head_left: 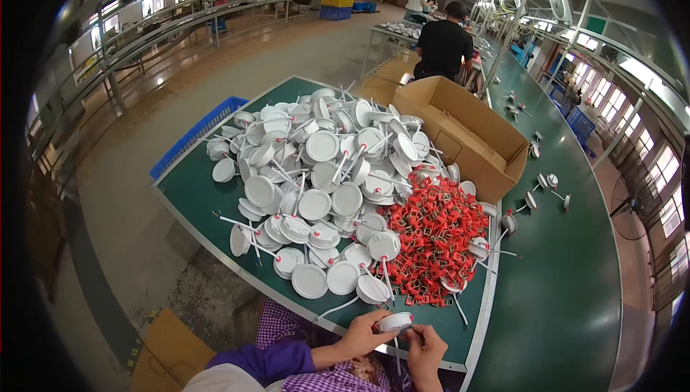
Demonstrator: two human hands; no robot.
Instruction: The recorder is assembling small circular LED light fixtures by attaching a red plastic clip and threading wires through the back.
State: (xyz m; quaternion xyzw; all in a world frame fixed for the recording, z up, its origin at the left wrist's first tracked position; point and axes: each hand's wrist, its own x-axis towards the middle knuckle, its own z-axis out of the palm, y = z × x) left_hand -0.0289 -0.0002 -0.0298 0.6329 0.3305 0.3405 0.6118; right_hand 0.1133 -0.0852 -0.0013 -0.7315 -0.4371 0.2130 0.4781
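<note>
My left hand (368, 334) holds a round white lamp disc (395, 321) by its rim at the table's near edge. My right hand (425, 349) pinches the disc's underside from the right, where a thin white wire hangs down. Just beyond my hands lies a big heap of the same white discs with wires (323, 183). To the right of that heap sits a pile of small red clips (431, 237).
The green table (194, 191) carries the heaps; a green conveyor belt (568, 277) with scattered discs runs along the right. An open cardboard box (467, 133) stands behind the piles. A blue crate (194, 133) sits at the left. A person in black (444, 47) works farther back.
</note>
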